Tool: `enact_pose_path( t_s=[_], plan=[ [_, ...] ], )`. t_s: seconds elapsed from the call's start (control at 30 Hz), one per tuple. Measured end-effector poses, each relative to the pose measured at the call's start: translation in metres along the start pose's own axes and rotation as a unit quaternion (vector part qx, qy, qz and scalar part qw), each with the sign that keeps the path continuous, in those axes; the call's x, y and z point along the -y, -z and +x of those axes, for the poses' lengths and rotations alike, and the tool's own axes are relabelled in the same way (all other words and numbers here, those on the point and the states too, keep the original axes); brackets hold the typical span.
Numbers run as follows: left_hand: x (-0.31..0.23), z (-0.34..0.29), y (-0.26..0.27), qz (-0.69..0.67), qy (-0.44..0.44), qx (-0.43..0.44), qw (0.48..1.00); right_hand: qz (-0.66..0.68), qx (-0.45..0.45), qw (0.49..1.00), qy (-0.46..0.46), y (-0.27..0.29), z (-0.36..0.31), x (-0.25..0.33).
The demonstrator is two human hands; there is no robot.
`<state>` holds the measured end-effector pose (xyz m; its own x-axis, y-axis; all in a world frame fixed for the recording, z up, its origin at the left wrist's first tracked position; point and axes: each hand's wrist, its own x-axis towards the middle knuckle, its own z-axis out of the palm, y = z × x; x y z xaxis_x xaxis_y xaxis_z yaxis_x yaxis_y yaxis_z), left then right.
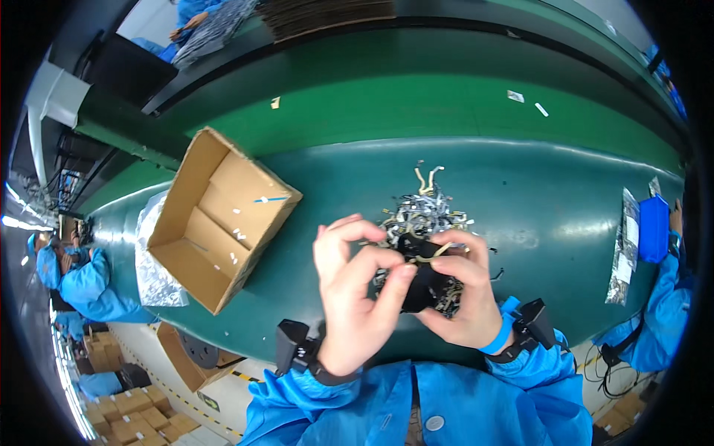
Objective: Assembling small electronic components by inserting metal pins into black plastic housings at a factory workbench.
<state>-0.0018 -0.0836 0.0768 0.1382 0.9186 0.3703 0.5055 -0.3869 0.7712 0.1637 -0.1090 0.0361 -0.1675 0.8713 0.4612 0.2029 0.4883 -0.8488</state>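
Both hands meet over a heap on the bench. A black part [422, 288], its exact kind unclear, sits between them. Across its top runs a short cream-coloured cable [425, 259]. My left hand [353, 286] is closed, its thumb and index finger pinched at the cable's left end. My right hand [472, 293] curls round the black part from the right, with fingertips at the cable's other end. Beneath and beyond them lies a tangled pile of small cables [425, 212] in black, white and silver, partly hidden by my hands.
Left of the pile, an open cardboard box [245, 182] holds a few small scraps. Silvery plastic bags [160, 260] lie beside it. At the right edge are a blue bin [654, 229], a bag [623, 245] and a co-worker's sleeve [654, 327]. A green belt [409, 104] runs behind the bench.
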Motion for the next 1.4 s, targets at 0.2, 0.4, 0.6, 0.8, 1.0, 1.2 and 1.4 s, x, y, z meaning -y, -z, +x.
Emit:
enact_pose_path(
  t_s=[0.2, 0.4, 0.6, 0.8, 1.0, 1.2, 1.4],
  plan=[
    [0.003, -0.008, 0.000, -0.079, 0.011, 0.018, 0.997, 0.015, 0.014, 1.000, 0.004, -0.006, 0.005, 0.004],
    [0.007, -0.011, -0.012, -0.151, 0.038, -0.003, 0.988, 0.003, 0.031, 1.000, 0.000, 0.002, 0.010, 0.010],
    [0.008, -0.012, -0.017, -0.167, 0.049, 0.014, 0.985, 0.154, -0.041, 0.987, -0.027, -0.006, -0.002, -0.004],
    [0.009, -0.012, -0.020, -0.179, 0.031, 0.033, 0.983, 0.228, -0.064, 0.965, -0.117, 0.002, 0.001, 0.002],
    [0.012, -0.013, -0.020, -0.224, 0.047, 0.055, 0.972, 0.231, -0.064, 0.959, -0.152, 0.003, 0.003, 0.005],
    [0.016, -0.009, -0.009, -0.321, 0.145, 0.120, 0.928, 0.188, -0.038, 0.975, -0.114, 0.004, 0.006, 0.004],
    [0.016, -0.003, 0.000, -0.215, 0.096, 0.135, 0.962, 0.189, -0.016, 0.973, -0.132, 0.007, 0.005, 0.004]
  ],
)
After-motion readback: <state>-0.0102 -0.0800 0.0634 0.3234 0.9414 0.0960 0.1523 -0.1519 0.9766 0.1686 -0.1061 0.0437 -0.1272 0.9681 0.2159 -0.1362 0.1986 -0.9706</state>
